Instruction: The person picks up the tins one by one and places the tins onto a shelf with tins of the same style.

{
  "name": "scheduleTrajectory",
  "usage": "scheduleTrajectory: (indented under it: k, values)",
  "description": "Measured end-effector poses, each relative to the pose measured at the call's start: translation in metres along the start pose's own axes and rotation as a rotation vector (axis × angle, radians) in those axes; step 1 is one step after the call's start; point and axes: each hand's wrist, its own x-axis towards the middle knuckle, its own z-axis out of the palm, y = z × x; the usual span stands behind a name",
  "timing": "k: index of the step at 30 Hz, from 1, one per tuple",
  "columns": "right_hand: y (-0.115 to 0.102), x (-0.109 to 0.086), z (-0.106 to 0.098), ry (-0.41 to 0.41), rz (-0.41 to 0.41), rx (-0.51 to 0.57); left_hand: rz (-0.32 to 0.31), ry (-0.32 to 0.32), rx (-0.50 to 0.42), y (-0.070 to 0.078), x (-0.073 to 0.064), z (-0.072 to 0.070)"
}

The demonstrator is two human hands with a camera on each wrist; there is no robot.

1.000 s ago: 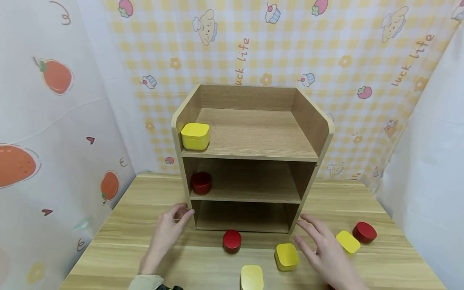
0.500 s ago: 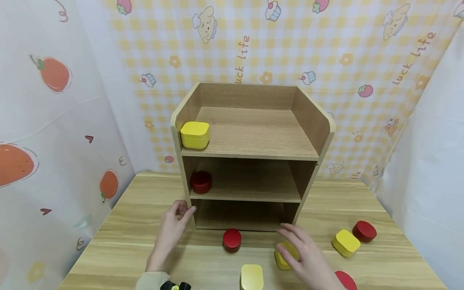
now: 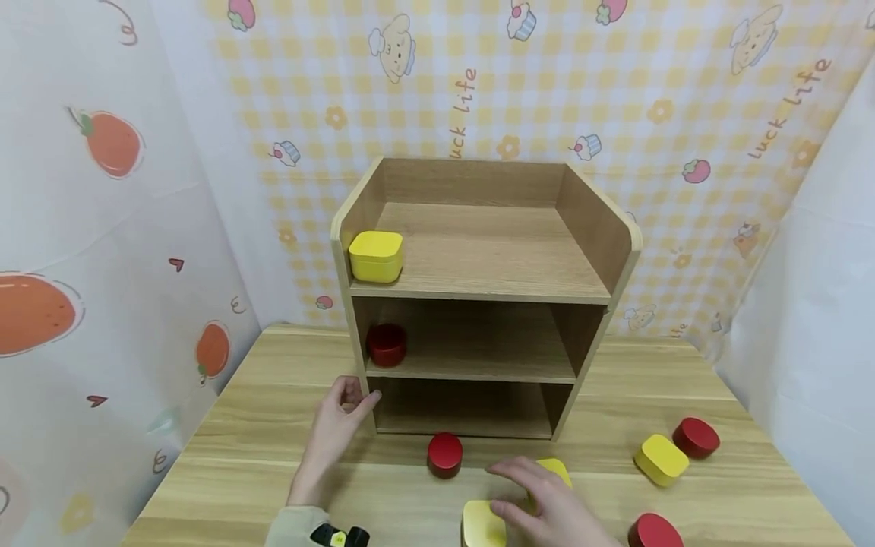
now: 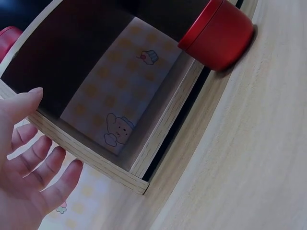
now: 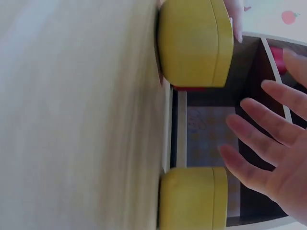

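My left hand (image 3: 335, 422) is at the lower left side panel of a wooden shelf unit (image 3: 488, 254). In the left wrist view, its thumb lies inside the panel edge and its curled fingers (image 4: 64, 184) outside, gripping the panel between them. My right hand (image 3: 557, 509) hovers with spread fingers and nothing in them. Below its thumb is a lidded yellow box (image 3: 482, 524); a second yellow box (image 3: 555, 469) is partly hidden behind the fingers. The right wrist view shows both boxes beside the hand. A round red box (image 3: 445, 454) stands before the lowest shelf.
On the top shelf, at the left, sits a yellow box (image 3: 376, 257); a red round box (image 3: 386, 346) is on the middle shelf below it. Right of my right hand stand another yellow box (image 3: 661, 460) and red boxes (image 3: 696, 437) on the wooden table (image 3: 232, 463). Patterned cloth hangs behind.
My right hand has moved left and toward the front, from beside the shelf's right panel, past one yellow box to the other. My left hand stays at the left panel.
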Motion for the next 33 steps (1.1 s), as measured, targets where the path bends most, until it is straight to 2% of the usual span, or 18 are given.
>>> scheduleTrajectory:
  k: [4, 7, 9, 13, 16, 21, 23, 30, 33]
  values:
    - [0.003, 0.000, 0.001, -0.199, 0.015, 0.158, -0.003, 0.003, -0.011, -0.001, -0.002, 0.002]
    - [0.005, 0.000, 0.004, -0.291, -0.004, 0.240, -0.006, 0.006, -0.017, -0.003, -0.004, 0.001]
    - [0.014, -0.002, 0.011, -0.304, -0.045, 0.265, -0.004, 0.006, -0.017, -0.003, -0.004, 0.001]
    - [0.021, -0.005, 0.016, -0.336, -0.062, 0.271, 0.002, 0.000, -0.017, -0.003, -0.003, 0.000]
    - [0.030, -0.010, 0.023, -0.365, -0.039, 0.254, 0.001, -0.003, -0.022, -0.002, -0.002, 0.000]
    - [0.075, -0.029, 0.057, -0.407, 0.000, 0.217, 0.005, -0.006, -0.030, -0.002, 0.000, 0.002]
    - [0.077, -0.030, 0.060, -0.417, 0.029, 0.193, 0.006, -0.008, -0.037, -0.002, 0.001, 0.002]
    - [0.016, -0.006, 0.019, -0.479, 0.162, 0.142, 0.003, -0.024, -0.031, -0.001, -0.001, 0.001]
    - [0.003, -0.001, 0.010, -0.486, 0.168, 0.123, 0.006, -0.031, -0.017, -0.001, 0.000, 0.000]
